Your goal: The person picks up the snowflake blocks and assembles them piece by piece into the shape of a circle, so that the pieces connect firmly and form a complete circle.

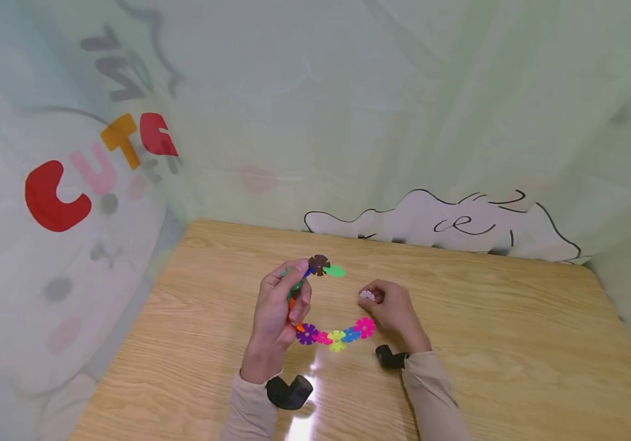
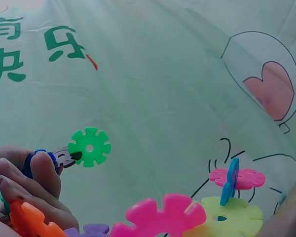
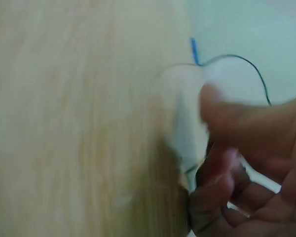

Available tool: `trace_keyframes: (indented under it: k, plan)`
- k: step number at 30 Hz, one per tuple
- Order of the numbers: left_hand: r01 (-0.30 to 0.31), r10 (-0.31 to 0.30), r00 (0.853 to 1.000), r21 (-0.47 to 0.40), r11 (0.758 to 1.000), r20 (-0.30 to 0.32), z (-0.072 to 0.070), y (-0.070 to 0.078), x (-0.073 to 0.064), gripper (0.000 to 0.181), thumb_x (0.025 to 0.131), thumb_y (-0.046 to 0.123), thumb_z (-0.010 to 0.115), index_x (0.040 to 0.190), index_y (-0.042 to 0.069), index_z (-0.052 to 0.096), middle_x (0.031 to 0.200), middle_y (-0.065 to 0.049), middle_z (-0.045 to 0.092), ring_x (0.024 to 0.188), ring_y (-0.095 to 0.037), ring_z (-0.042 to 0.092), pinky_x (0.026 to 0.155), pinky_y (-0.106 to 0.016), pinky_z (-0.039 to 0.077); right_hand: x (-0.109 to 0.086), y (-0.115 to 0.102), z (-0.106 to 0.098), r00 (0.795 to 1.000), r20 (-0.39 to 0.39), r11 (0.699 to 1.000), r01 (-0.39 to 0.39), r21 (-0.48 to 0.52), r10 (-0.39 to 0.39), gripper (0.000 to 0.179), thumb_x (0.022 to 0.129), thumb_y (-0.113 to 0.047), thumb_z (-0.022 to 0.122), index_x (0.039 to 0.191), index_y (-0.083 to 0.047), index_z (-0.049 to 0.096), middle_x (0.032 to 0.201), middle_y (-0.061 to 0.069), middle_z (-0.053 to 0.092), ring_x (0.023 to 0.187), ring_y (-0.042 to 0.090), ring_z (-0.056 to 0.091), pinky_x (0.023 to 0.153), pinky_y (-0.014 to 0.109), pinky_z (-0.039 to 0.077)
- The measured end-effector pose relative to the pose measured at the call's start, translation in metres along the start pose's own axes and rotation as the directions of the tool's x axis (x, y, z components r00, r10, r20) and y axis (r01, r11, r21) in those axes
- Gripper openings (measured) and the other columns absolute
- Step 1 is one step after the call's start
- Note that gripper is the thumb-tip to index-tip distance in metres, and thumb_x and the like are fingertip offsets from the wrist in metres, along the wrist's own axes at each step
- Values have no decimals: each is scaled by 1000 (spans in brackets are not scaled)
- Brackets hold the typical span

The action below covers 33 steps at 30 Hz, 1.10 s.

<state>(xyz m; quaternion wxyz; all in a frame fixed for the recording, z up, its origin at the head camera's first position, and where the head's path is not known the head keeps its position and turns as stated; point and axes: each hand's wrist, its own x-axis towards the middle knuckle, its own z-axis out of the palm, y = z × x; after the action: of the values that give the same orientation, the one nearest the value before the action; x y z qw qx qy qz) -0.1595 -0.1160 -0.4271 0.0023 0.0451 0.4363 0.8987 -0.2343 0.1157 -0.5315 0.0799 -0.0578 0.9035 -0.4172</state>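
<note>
My left hand [image 1: 275,306] grips a curved chain of slotted plastic snowflake discs, fingers bent round its middle part. Above the thumb, a brown disc [image 1: 319,265] and a light green disc [image 2: 89,160] form one end. Below the fingers come an orange disc [image 2: 34,221], a purple disc [image 1: 307,329], a pink one, a yellow disc [image 2: 241,210], a blue disc [image 2: 230,185] and a bright pink disc [image 1: 365,321] at the other end. To the right, my right hand [image 1: 396,306] pinches a whitish disc [image 1: 367,294] between thumb and fingers, apart from the chain.
A wood-grain table [image 1: 513,343] lies under both hands. Printed cloth [image 1: 348,122] hangs along its back and sides. Black wrist-worn devices [image 1: 290,393] sit at both wrists, near the sleeves.
</note>
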Motion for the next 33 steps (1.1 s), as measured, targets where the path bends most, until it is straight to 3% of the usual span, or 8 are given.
trace_keyframes:
  k: [3,7,10,14,18,23,28,33]
  plan:
    - [0,0,1000,0,1000,-7,4,-3,-1,34,107,10,52,91,25,78,55,10,61,36,4,42,35,-13,25,-16,0,-12,998,3,966,-65,251,67,28,100,-23,76,115,0,73,98,5,68,87,15,60,74,23,53]
    - [-6,6,1000,4,1000,-23,10,-8,-2,31,106,11,54,91,25,77,55,10,61,36,3,41,35,-13,24,-46,-23,-24,985,-26,702,-105,704,173,36,108,-33,63,119,1,66,98,-2,68,93,12,65,86,24,61]
    - [-19,19,999,-14,1000,-48,15,-14,-2,30,107,12,55,90,25,77,55,10,60,36,2,41,35,-13,25,-70,-50,-27,986,-82,521,-5,853,145,30,111,-33,55,115,-4,63,99,-4,70,100,12,70,93,29,63]
    - [-32,28,996,-46,998,-86,23,-23,-3,28,107,15,57,91,26,77,55,10,60,37,1,43,35,-13,27,-90,-81,-26,981,-156,431,94,898,113,25,113,-30,49,108,-9,63,92,-3,68,88,12,68,85,28,64]
    - [-18,15,998,-49,999,-62,29,-31,-5,23,110,20,55,97,24,74,58,9,58,38,0,46,36,-13,32,-96,-94,-24,962,-210,403,124,907,176,25,113,-30,50,105,-9,62,75,-4,53,67,10,51,64,22,57]
    - [54,-57,993,30,998,100,30,-30,-7,19,114,20,40,116,16,59,68,6,61,44,-4,51,44,-15,44,-97,-97,-23,935,-292,415,188,890,204,26,113,-26,51,102,-7,64,68,-3,43,59,10,41,50,18,44]
    - [108,-126,965,90,990,230,28,-25,-7,15,109,9,32,115,13,45,77,3,65,50,-7,54,49,-16,49,-97,-95,-30,907,-391,484,275,831,155,33,113,-16,47,93,-6,70,64,-1,47,54,9,43,46,19,46]
    - [114,-119,955,37,993,270,28,-25,-7,19,104,7,29,107,13,47,72,4,63,42,-6,47,41,-16,39,-99,-91,-35,928,-367,578,267,771,62,37,113,-11,42,98,7,71,71,1,56,55,10,47,48,21,51]
